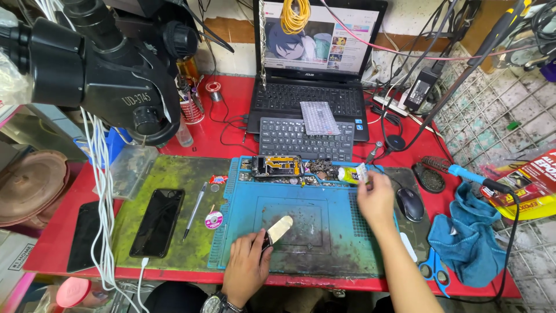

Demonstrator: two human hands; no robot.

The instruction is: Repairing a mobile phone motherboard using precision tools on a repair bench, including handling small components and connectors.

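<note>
Metal blade: thin, pale and flat, the spatula tool (279,228) sits in my left hand (246,268), its tip angled up and to the right over the dark centre panel of the blue work mat (341,249).
Left fingers: curled shut around the tool's lower end, thumb pressing it against the forefinger; the handle is hidden inside my grip.
How the blade handles: I judge it light and springy, slick where it is bare, so I keep hold low and close to the blade's root to stop it flexing or twisting.
Right hand (375,200): raised near the mat's upper right corner, fingertips pinched on a small yellow tube (352,174) with a white label end.
How the tube handles: I judge it light and soft-walled; squeezing its middle could push its contents out, so the stiffer end is the safer place to hold.
Opened phone frame (276,166): lying on the mat's top shelf, just left of the tube, apart from both hands; exposed parts look fragile.
Head view, around: a black phone (157,221) lies face up on the green mat to my left, a mouse (410,204) just right of my right hand.
</note>
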